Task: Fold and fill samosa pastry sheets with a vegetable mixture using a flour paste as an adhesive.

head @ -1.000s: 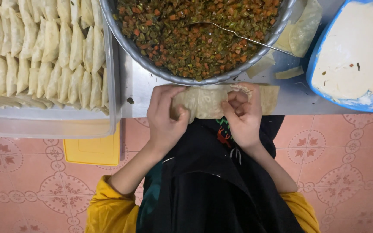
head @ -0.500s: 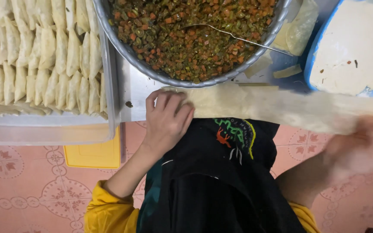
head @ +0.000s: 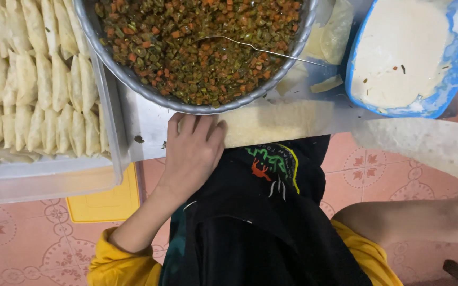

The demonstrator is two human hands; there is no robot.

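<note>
My left hand (head: 192, 151) lies flat, fingers together, on the left end of a long pale pastry strip (head: 276, 122) at the table's near edge and pins it down. The strip runs right along the edge, then lifts off the table in a blurred band towards the right border. My right hand is out of view past that border; only its bare forearm (head: 425, 217) shows. Just beyond the strip stands a large metal bowl (head: 133, 82) of chopped green and orange filling with a thin metal utensil handle (head: 255, 46) in it.
A blue bowl (head: 451, 69) of white paste sits at the far right. A clear plastic tray (head: 43, 180) on the left holds rows of folded pastries (head: 33, 79). A yellow board (head: 107, 201) lies beneath it. Pastry scraps (head: 327, 83) lie between the bowls. Pink patterned floor tiles lie below.
Both hands were together on the folded strip. My right hand then pulled its end far to the right and out of view, unrolling it, while my left hand stayed pressing the other end.
</note>
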